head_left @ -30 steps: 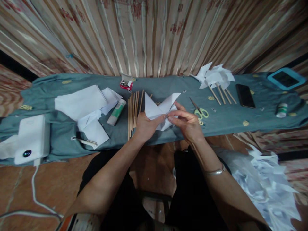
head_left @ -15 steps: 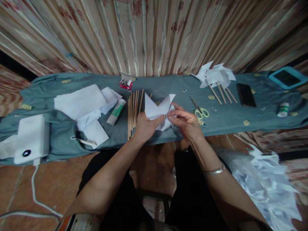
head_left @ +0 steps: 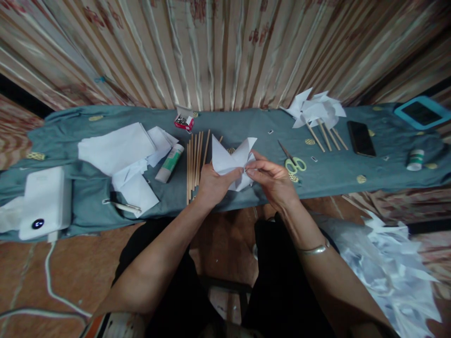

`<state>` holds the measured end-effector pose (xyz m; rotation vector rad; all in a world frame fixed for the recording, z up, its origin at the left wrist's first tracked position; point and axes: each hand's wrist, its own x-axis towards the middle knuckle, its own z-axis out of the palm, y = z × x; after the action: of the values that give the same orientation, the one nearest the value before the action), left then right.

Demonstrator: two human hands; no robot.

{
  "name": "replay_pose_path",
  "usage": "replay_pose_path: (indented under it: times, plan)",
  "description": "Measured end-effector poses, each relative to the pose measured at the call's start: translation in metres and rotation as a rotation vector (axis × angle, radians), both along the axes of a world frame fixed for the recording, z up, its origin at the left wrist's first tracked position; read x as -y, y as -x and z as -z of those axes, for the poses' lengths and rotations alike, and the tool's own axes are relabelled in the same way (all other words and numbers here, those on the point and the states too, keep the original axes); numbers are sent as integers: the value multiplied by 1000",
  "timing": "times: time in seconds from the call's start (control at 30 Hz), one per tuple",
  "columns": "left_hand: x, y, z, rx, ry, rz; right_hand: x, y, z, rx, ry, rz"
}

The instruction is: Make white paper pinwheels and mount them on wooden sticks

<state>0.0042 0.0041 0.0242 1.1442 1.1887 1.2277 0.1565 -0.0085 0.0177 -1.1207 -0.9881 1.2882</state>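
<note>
A white folded paper shape [head_left: 229,157] with pointed flaps is held above the near edge of a blue-grey cloth [head_left: 246,126]. My left hand [head_left: 213,184] pinches it from the left, fingers closed on its centre. My right hand [head_left: 275,180] pinches the same centre from the right, with one flap folded under its fingers. A row of wooden sticks [head_left: 195,159] lies just left of my left hand. Green-handled scissors [head_left: 294,163] lie just right of my right hand.
On the cloth: a glue stick [head_left: 170,163], white paper sheets [head_left: 120,152], a red box of pins [head_left: 184,122], finished paper pinwheels on sticks [head_left: 317,115], a black phone [head_left: 361,138], a small bottle [head_left: 415,159], a white box [head_left: 44,202]. Paper scraps [head_left: 391,272] pile on the floor at right.
The right-hand flap of the paper has been folded in towards the centre and looks shorter. Both hands stay pinched on the paper in nearly the same place.
</note>
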Motion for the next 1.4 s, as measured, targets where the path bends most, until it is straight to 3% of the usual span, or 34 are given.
replay_pose_path:
  times: [0.93, 1.4]
  plan:
    - [-1, -1, 2, -18, 54, 12, 0, -5, -1, 83, -23, -28]
    - [-2, -1, 2, -42, 46, 13, 2, 3, 6, 44, 15, 53]
